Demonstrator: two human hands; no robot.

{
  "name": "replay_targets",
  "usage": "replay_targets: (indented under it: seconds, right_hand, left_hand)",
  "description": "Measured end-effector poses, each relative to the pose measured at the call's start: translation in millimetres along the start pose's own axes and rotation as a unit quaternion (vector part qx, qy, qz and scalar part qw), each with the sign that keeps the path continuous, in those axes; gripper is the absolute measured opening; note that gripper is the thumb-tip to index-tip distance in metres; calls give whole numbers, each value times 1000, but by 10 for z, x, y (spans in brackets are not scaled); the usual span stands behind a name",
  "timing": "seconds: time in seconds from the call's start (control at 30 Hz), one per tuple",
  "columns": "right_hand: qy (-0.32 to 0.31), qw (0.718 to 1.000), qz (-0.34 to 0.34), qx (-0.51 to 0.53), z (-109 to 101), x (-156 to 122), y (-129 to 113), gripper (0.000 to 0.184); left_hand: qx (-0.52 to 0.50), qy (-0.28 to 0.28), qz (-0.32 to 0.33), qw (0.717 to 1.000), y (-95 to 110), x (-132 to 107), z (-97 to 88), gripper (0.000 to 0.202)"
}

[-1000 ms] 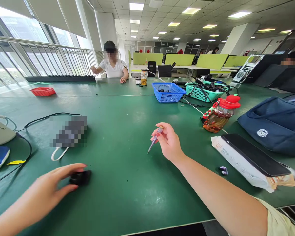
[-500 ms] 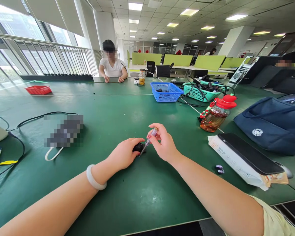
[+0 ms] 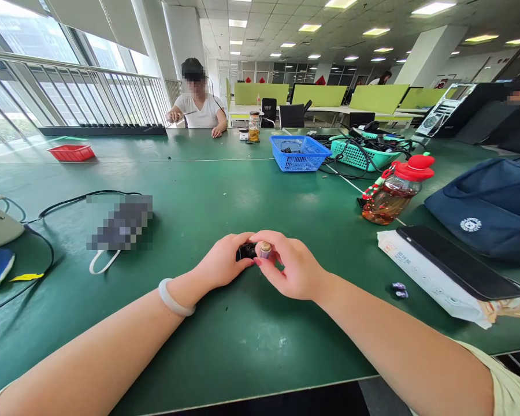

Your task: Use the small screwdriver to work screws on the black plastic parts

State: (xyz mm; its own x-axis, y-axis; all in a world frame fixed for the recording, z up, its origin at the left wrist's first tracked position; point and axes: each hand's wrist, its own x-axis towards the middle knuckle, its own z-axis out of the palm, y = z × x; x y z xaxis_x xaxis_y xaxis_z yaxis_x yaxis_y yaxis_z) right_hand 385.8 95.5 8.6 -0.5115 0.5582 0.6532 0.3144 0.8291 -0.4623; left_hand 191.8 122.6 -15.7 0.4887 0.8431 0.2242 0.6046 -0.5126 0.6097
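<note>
My left hand (image 3: pixel 220 261), a pale band on its wrist, grips a small black part (image 3: pixel 246 251) against the green tabletop. Thumb and fingers close around its left side, and its exact kind is not clear. Close beside it, my right hand (image 3: pixel 292 264) pinches a screwdriver (image 3: pixel 265 249). The tool now points its butt end toward me, so its shaft and tip are mostly hidden beneath the handle. The fingertips of both hands meet near the part's right end.
Ahead lie a blue basket (image 3: pixel 298 155) and a green basket (image 3: pixel 361 151) with black cables. To the right are a red-lidded bottle (image 3: pixel 387 196), a white packet (image 3: pixel 433 283) under a black case and a navy bag (image 3: pixel 494 208). A person (image 3: pixel 199 110) sits across the table.
My right hand has tipped the screwdriver from a slant to nearly upright and moved closer to my left hand. Across the table, the person has raised one hand with a thin tool.
</note>
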Motion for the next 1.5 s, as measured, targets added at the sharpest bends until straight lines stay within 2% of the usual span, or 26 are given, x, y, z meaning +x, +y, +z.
replay_targets:
  seconds: [0.17,0.3,0.37,0.43,0.57,0.63,0.7,0.8,0.9,1.03,1.2,1.5]
  right_hand:
    - [-9,999,33,40,27,10,-18,9]
    - [15,996,69,53,-5,14,59,17]
    - [33,995,75,50,-17,15,95,20]
    - [51,995,75,44,-21,14,120,21]
    - [57,993,97,44,-14,4,131,24]
    - [43,992,112,44,-10,-1,127,24]
    - [28,992,114,40,-9,-3,119,22]
    - [10,993,109,37,-20,3,99,21]
    - [-35,991,118,42,-49,15,74,21]
    - [-75,990,110,43,-80,21,59,26]
    - [-64,994,88,34,-72,16,69,35]
    - [-27,997,64,12,-35,-22,113,28]
  left_hand:
    - [-9,-3,-26,1000,-13,-1,3,42]
    - [-61,3,-66,996,-59,32,19,37]
    - [-141,18,-100,985,-97,60,15,34]
    - [-264,45,-141,953,-136,86,-6,37]
    - [-488,57,-213,844,-168,114,-88,30]
    - [-554,59,-248,793,-155,117,-121,21]
    - [-596,70,-271,753,-130,122,-137,16]
    - [-628,71,-291,718,-89,133,-138,18]
    - [-632,59,-310,708,-53,142,-139,20]
    - [-626,41,-317,711,-25,146,-148,23]
    - [-626,38,-320,711,-28,153,-147,23]
    - [-609,23,-341,716,-35,171,-163,29]
